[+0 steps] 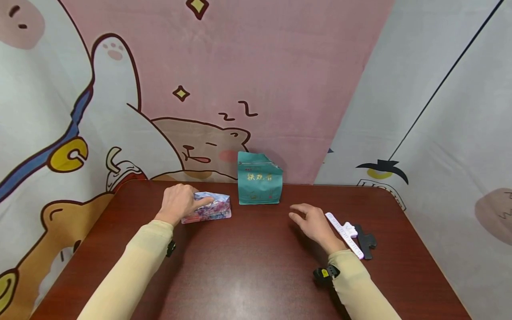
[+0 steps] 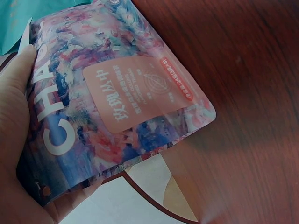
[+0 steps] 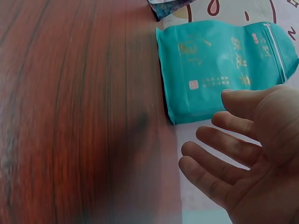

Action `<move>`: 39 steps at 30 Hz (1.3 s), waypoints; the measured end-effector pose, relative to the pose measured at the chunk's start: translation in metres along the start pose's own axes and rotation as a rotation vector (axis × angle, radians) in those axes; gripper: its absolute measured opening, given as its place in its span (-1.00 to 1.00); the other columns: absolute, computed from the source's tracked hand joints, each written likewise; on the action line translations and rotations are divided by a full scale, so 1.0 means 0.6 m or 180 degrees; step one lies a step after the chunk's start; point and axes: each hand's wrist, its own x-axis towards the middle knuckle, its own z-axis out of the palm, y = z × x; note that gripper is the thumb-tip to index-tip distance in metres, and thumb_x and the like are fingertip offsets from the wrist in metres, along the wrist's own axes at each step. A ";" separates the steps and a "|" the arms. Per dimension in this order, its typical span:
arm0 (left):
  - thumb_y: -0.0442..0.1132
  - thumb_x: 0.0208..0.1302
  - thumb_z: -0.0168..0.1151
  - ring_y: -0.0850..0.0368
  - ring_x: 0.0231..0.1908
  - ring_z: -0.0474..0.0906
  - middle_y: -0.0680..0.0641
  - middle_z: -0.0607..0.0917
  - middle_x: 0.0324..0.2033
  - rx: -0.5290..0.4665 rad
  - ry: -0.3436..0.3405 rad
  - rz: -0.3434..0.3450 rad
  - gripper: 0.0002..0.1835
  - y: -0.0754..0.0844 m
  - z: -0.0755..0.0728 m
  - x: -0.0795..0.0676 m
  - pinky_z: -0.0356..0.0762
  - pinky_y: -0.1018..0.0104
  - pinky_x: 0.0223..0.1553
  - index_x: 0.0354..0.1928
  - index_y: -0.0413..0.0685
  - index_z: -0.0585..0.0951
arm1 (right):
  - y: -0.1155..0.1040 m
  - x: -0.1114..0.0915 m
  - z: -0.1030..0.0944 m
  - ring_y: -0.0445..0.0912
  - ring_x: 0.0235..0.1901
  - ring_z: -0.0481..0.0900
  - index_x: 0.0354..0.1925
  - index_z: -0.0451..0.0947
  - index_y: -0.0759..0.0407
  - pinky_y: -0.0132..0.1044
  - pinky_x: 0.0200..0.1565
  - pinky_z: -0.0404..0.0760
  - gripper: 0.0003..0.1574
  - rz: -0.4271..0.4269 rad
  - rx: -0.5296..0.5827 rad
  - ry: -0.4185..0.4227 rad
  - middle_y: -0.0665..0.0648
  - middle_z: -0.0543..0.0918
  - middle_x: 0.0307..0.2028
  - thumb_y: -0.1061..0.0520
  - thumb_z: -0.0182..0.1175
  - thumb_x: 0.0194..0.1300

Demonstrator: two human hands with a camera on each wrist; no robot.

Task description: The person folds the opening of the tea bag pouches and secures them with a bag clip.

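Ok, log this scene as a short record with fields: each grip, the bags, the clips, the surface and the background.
Left grip: holds the floral pouch by one end
Right grip: holds nothing, between the teal bag and the clips
Floral pouch: left of the teal bag in the head view; table contact unclear
Teal bag: upright near the far edge
Clips: white clip, with black clip on its right
Surface: brown table
Background: cartoon backdrop

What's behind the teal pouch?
Pink cloth with cartoon prints shows behind the teal pouch. The pouch covers part of it, so anything directly behind stays hidden.
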 end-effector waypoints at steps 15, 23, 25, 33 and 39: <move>0.44 0.14 0.37 0.21 -0.67 -0.01 0.12 0.08 -0.81 0.0014 0.0000 0.0006 -0.24 0.000 -0.001 0.001 -0.03 0.29 -0.65 -0.87 0.06 0.39 | 0.015 -0.019 -0.034 0.28 0.19 0.60 0.16 0.66 0.29 0.21 0.19 0.52 -0.59 0.0230 -0.0119 -0.0056 0.34 0.67 0.15 0.13 0.32 0.42; 0.46 0.14 0.35 0.21 -0.67 0.00 0.12 0.09 -0.81 0.0013 -0.0006 -0.0002 -0.23 -0.001 0.000 0.003 -0.02 0.29 -0.65 -0.87 0.07 0.36 | 0.023 -0.029 -0.052 0.29 0.18 0.60 0.18 0.64 0.31 0.23 0.15 0.54 -0.58 0.0315 -0.0098 -0.0046 0.36 0.66 0.16 0.15 0.30 0.44; 0.46 0.14 0.35 0.21 -0.68 0.00 0.11 0.10 -0.81 0.0017 -0.0013 -0.0012 -0.23 0.000 -0.001 0.003 -0.02 0.29 -0.65 -0.87 0.07 0.34 | 0.027 -0.032 -0.056 0.30 0.18 0.60 0.18 0.64 0.31 0.24 0.13 0.55 -0.58 0.0319 -0.0107 -0.0037 0.37 0.65 0.16 0.16 0.30 0.44; 0.45 0.13 0.37 0.20 -0.68 0.02 0.10 0.13 -0.82 0.0002 -0.0052 -0.0046 -0.23 0.001 -0.002 0.004 -0.01 0.29 -0.64 -0.87 0.06 0.36 | 0.041 -0.043 -0.070 0.28 0.09 0.66 0.14 0.67 0.29 0.20 0.04 0.61 -0.62 0.0250 -0.0164 0.0084 0.35 0.69 0.11 0.18 0.32 0.42; 0.46 0.13 0.36 0.19 -0.68 0.03 0.09 0.13 -0.82 0.0008 -0.0071 -0.0052 -0.24 -0.001 0.000 0.004 0.00 0.28 -0.64 -0.87 0.05 0.39 | 0.051 -0.048 -0.080 0.22 -0.08 0.72 0.11 0.67 0.32 0.14 -0.08 0.66 -0.64 0.0176 -0.0199 0.0144 0.35 0.71 0.05 0.21 0.34 0.39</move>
